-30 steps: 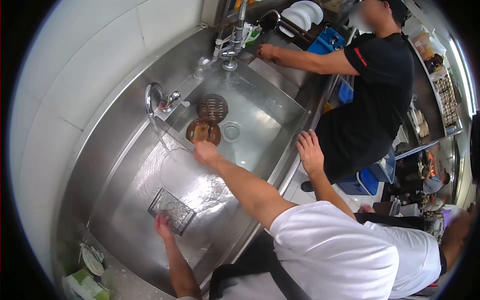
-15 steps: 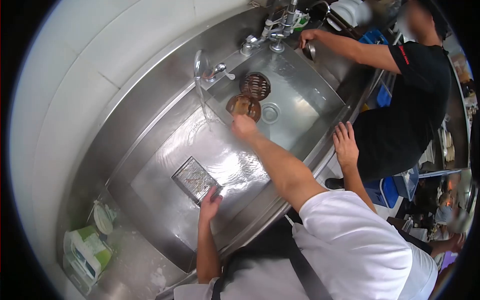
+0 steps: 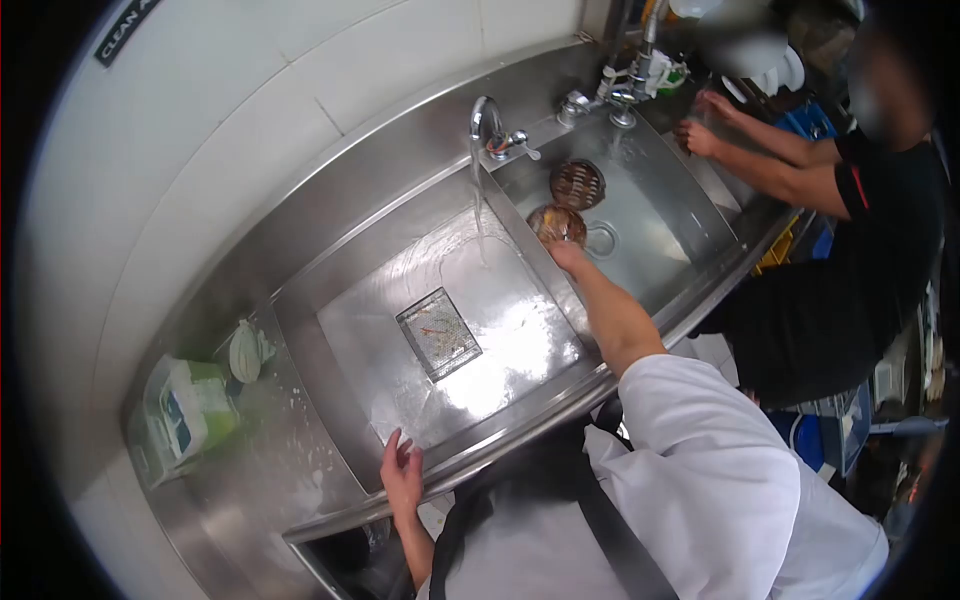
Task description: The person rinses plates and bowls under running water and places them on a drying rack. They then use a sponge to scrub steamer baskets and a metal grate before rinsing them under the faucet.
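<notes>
My right hand (image 3: 567, 256) reaches into the right basin. Its fingers, partly hidden, are closed at the near edge of a round brown dish-like piece (image 3: 556, 226) with a mottled, shiny surface. Against it lies a round brown slotted grate (image 3: 578, 184). My left hand (image 3: 403, 475) hovers by the front left corner of the left basin, fingers apart and holding nothing. A rectangular metal mesh strainer (image 3: 440, 334), with small scraps on it, lies on the left basin's floor.
Water runs from a curved tap (image 3: 484, 120) into the left basin. A drain ring (image 3: 602, 239) shows in the right basin. On the left counter stand a green-and-white container (image 3: 200, 405) and a pale cloth (image 3: 248, 350). A co-worker's hands (image 3: 702, 128) work at the far right.
My left hand has left the mesh strainer and drawn back to the sink's front. The brown piece at my right hand looks different. Another person's hand at the sink edge is gone from view.
</notes>
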`<state>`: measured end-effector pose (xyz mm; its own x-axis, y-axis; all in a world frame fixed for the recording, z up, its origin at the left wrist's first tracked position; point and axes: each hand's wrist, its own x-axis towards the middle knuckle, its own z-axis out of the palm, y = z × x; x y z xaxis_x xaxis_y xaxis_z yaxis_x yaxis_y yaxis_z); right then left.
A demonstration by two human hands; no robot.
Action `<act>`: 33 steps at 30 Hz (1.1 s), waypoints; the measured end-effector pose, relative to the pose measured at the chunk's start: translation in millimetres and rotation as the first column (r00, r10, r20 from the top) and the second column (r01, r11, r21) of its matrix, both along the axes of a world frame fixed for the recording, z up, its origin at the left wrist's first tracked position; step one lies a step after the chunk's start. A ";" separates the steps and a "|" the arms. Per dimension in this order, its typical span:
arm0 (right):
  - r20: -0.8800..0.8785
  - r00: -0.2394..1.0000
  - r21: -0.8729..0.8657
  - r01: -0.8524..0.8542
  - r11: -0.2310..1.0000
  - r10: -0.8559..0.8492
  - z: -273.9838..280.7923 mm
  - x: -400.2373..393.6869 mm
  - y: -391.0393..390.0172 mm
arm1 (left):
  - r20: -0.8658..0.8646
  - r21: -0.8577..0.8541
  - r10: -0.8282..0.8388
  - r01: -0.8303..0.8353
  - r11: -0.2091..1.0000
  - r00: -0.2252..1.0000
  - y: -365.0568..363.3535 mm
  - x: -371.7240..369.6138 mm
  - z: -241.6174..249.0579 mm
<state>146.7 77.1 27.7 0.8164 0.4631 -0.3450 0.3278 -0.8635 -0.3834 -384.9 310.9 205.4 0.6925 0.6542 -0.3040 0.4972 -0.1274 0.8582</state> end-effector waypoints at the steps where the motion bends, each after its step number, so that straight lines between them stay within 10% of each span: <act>1: 0.035 0.999 -0.175 -0.018 0.984 0.025 4.1 -1.5 -19.9 | 0.077 -0.005 0.103 -0.103 0.995 0.992 -12.8 -6.9 0.1; 2: -0.239 0.742 0.159 0.666 0.729 -0.627 -33.8 18.6 -44.9 | 0.128 0.033 0.237 -0.242 0.970 0.963 -35.7 -8.4 -6.5; 5: -0.227 0.617 0.438 0.756 0.487 -0.753 37.2 -27.9 -73.4 | 0.100 0.483 0.236 -0.254 0.838 0.967 -63.0 7.3 -0.1; 10: -0.956 0.294 0.294 0.950 -0.103 -0.023 -98.4 -39.6 -60.1 | -0.026 0.591 0.399 -0.308 0.745 0.916 -78.0 6.7 -4.7; 11: -0.990 0.138 0.133 0.969 -0.207 0.009 -43.1 -42.5 -42.3 | -0.021 0.587 0.422 -0.331 0.739 0.906 -79.6 8.4 0.1; 13: -0.967 0.145 0.103 0.974 -0.201 0.209 -18.8 -35.9 -35.8 | -0.062 0.588 0.397 -0.288 0.756 0.916 -71.2 4.6 2.0; 17: -0.809 0.588 0.588 0.808 -0.034 -0.023 150.3 38.3 -32.2 | -0.114 0.607 0.451 -0.297 0.737 0.885 -87.8 -5.8 -2.3; 19: -0.451 0.892 0.892 0.451 -0.003 0.020 230.5 105.0 -11.1 | -0.128 0.620 0.473 -0.302 0.724 0.872 -89.0 1.0 2.8; 20: -0.146 0.973 0.964 0.181 0.197 -0.178 267.0 138.1 -0.1 | -0.116 0.638 0.475 -0.301 0.708 0.872 -88.0 2.8 2.1; 22: 0.191 0.977 0.954 -0.163 0.251 -0.091 338.0 188.7 17.3 | -0.112 0.640 0.484 -0.310 0.703 0.868 -84.0 3.3 -2.0; 23: 0.595 0.774 0.722 -0.396 0.567 -0.216 366.2 205.2 23.1 | -0.120 0.634 0.486 -0.310 0.708 0.866 -82.6 4.7 -1.4; 24: 0.781 0.597 0.558 -0.537 0.632 -0.182 385.2 218.4 31.4 | -0.104 0.647 0.494 -0.319 0.693 0.863 -81.2 7.4 -0.3; 27: 0.853 0.501 0.427 -0.510 0.747 -0.146 407.9 238.0 51.4 | -0.076 0.667 0.503 -0.331 0.668 0.861 -75.1 -1.5 -10.6; 29: 0.943 0.162 0.331 -0.366 0.870 -0.291 409.2 231.8 54.5 | -0.074 0.636 0.543 -0.380 0.672 0.837 -74.5 -0.1 -6.5; 33: 0.726 0.523 0.656 -0.331 0.678 -0.447 296.9 205.9 -5.4 | 0.003 0.568 0.564 -0.465 0.679 0.826 -79.9 1.4 -5.0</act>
